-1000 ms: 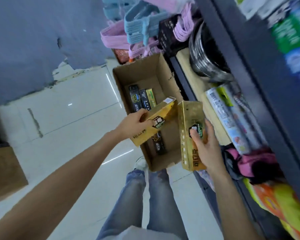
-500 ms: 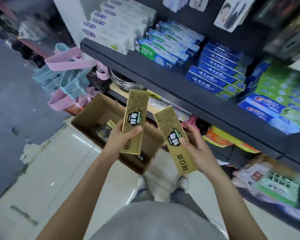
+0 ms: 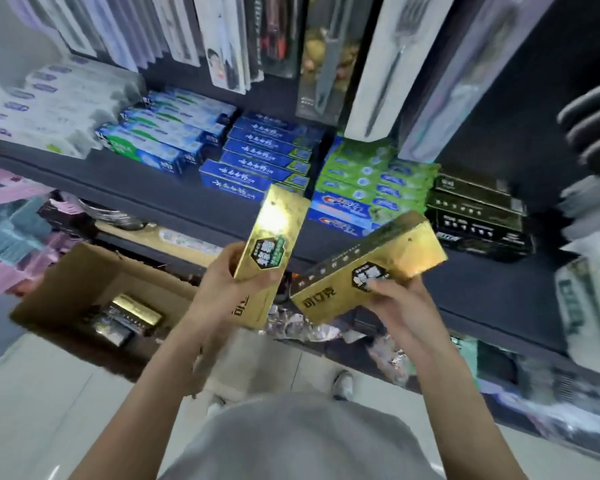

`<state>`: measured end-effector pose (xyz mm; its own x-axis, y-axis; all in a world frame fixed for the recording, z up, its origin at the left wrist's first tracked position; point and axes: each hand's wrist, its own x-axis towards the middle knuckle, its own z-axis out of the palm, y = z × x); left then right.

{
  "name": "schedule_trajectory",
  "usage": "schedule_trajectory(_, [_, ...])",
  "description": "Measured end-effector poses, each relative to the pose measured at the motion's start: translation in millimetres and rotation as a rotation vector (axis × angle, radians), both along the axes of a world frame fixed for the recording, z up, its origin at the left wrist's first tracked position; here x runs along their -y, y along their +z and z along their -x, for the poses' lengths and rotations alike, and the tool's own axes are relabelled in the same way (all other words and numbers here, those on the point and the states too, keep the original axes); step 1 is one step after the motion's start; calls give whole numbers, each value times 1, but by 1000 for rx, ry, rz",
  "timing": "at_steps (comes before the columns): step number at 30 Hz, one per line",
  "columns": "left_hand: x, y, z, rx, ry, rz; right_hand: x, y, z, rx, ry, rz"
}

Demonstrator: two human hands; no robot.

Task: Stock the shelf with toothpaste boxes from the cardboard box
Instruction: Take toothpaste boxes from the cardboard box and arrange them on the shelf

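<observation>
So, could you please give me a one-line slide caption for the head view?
Left hand and right hand each hold a gold toothpaste box before the shelf.

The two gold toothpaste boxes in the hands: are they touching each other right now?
Apart. The head view shows a dark gap of shelf between the left gold box, held by the left hand, and the right gold box, held by the right hand.

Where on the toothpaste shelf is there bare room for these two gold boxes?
Bare shelf shows in front of and right of the black boxes. Leftward it is crowded: green stacks, blue stacks, white boxes.
</observation>
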<state>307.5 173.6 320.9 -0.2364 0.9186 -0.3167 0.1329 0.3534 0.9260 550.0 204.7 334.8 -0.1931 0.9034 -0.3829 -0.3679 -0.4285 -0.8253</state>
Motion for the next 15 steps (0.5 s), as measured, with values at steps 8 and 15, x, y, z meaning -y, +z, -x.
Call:
schedule_trajectory(8, [-35,-7,-134,50,63,-9,-33,15,-153,705,-47,-271])
schedule_trajectory(15, [-57,-13,-181,-44,29,-12,-42,6,-231,614,-164,-234])
